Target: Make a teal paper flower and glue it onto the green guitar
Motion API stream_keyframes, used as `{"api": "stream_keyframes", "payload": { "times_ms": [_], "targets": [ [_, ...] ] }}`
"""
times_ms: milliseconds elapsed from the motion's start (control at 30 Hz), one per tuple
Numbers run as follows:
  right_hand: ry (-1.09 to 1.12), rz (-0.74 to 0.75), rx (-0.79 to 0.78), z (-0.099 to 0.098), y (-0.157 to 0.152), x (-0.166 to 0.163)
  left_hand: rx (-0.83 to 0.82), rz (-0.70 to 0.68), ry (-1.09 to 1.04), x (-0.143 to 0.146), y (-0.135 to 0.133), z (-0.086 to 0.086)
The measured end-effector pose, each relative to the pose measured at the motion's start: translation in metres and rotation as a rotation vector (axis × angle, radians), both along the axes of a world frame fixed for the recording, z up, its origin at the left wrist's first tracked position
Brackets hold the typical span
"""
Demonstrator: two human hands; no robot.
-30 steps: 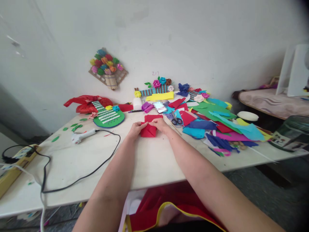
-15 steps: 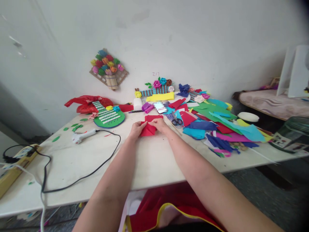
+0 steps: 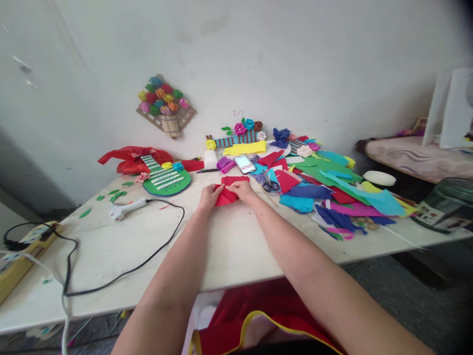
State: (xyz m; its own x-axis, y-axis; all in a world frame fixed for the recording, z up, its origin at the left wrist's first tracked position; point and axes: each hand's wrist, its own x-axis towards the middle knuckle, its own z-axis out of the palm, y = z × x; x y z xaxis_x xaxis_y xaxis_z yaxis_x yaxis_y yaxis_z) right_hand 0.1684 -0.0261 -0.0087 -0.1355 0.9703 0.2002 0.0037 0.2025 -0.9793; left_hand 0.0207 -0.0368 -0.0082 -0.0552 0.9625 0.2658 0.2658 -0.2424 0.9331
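Observation:
A small piece of red crepe paper [image 3: 226, 198] is pinched between both hands over the middle of the table. My left hand [image 3: 210, 195] is closed on its left side, and my right hand [image 3: 242, 189] grips it from the right with thumb and fingers together. Behind the hands another flat red area [image 3: 236, 180] shows; whether it belongs to the same sheet I cannot tell. Just past my right hand lie dark-handled scissors [image 3: 271, 186]. A phone [image 3: 245, 164] with a lit, blurred screen rests beyond the hands, beside a purple crumpled paper [image 3: 225, 164].
A white glue gun [image 3: 127, 209] with a black cord lies left, near a power strip [image 3: 27, 254]. Behind it sits a green guitar-shaped piece [image 3: 168, 182]. Coloured paper sheets [image 3: 325, 172] pile up at the right, with a glass jar [image 3: 447, 204] at the edge.
The lower edge of the red paper has risen slightly between my fingers. Both hands stay in nearly the same place, still gripping it.

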Motion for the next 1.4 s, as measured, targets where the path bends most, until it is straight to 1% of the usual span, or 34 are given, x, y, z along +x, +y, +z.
{"api": "stream_keyframes", "payload": {
  "times_ms": [200,433,600,767,933,1100,1267,1333,1400],
  "targets": [
    [0.010,0.016,-0.007,0.001,-0.001,0.002,0.059,0.042,0.052,0.001,0.001,0.000],
    [-0.007,0.069,-0.090,0.004,-0.001,0.013,0.074,0.083,0.052,-0.002,0.002,0.002],
    [-0.016,0.047,-0.088,0.002,0.001,0.013,0.085,0.086,0.084,-0.003,0.003,0.001],
    [-0.049,0.008,-0.089,0.005,-0.001,0.010,0.089,0.069,0.065,-0.004,0.007,-0.004],
    [-0.052,-0.037,-0.073,0.008,-0.001,0.008,0.133,0.113,0.109,-0.005,0.009,-0.005],
    [-0.035,-0.013,-0.058,0.006,0.000,0.008,0.155,0.141,0.156,-0.006,0.009,-0.003],
    [-0.037,0.058,-0.090,0.003,-0.001,0.010,0.150,0.129,0.186,-0.006,0.008,-0.002],
    [-0.049,0.054,-0.095,0.003,-0.001,0.009,0.140,0.117,0.196,-0.006,0.007,-0.001],
    [-0.052,0.032,-0.098,0.003,-0.001,0.008,0.102,0.089,0.138,-0.006,0.006,-0.001]
  ]
}}
